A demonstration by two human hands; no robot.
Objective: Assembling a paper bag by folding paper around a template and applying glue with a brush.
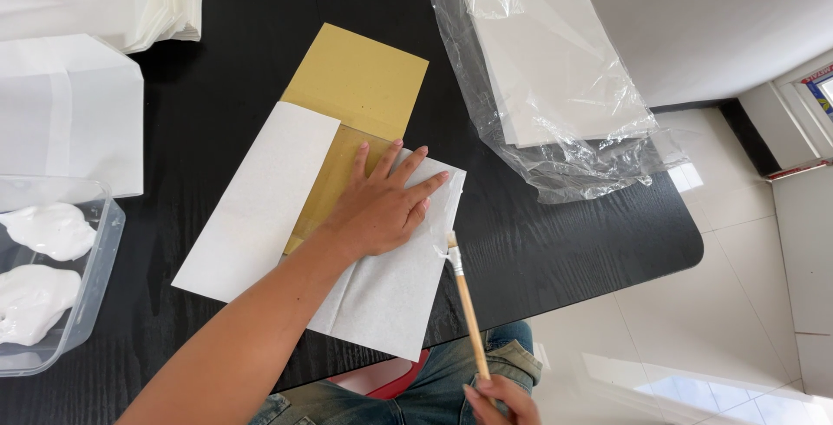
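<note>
Bright, sharp daylight; glare on the plastic wrap (555,165) and floor tiles (694,373).

A black wood-grain table (573,243) stands on glossy white floor tiles (737,321) beside a pale wall (720,17).

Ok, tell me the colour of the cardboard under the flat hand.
Mustard yellow-brown cardboard, half covered by white paper; head view.
</note>
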